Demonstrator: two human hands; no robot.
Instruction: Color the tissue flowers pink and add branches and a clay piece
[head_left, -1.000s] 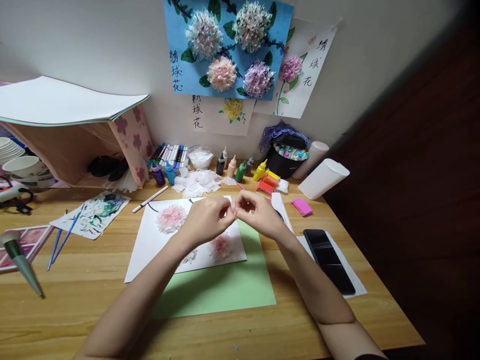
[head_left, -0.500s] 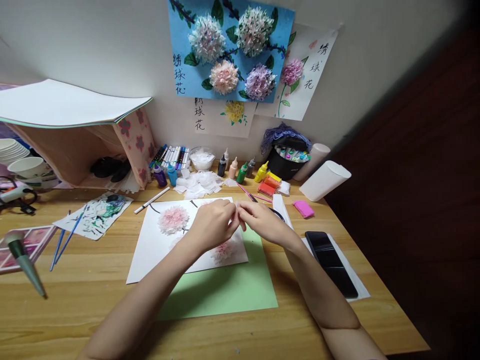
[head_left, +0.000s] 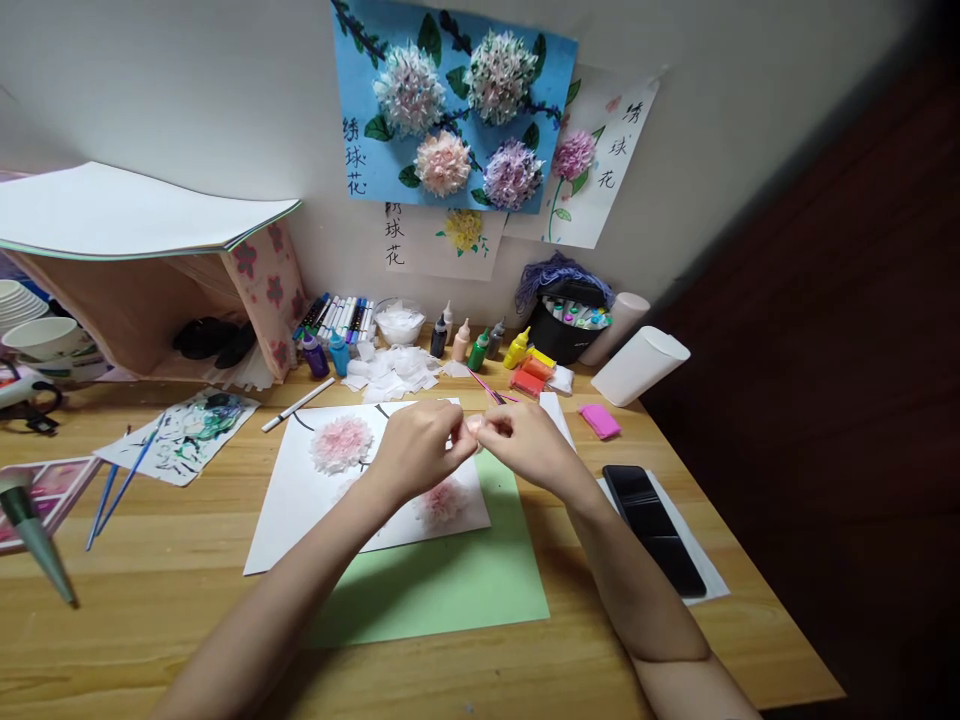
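My left hand (head_left: 420,445) and my right hand (head_left: 525,440) meet above the upper right part of a white sheet (head_left: 281,510). Between their pinched fingertips is a small pale piece of tissue paper (head_left: 474,425), mostly covered by the fingers. On the sheet sit a fluffy pink paper flower (head_left: 341,444) and another pink flower (head_left: 442,500) below my left wrist. My left forearm hides part of the sheet, including a paler flower. Under it lies a green sheet (head_left: 450,595).
Behind the hands are a pile of tissue squares (head_left: 390,375), a bowl of tissue (head_left: 400,322), paint bottles (head_left: 479,350) and markers (head_left: 337,318). A black phone-like slab (head_left: 656,530) lies right; brushes (head_left: 120,490) and a palette (head_left: 64,495) lie left. Flower pictures (head_left: 457,110) hang on the wall.
My fingertips have drawn slightly apart, so the pale piece between them shows more. The whole view has shifted a little; the things on the table stay in place.
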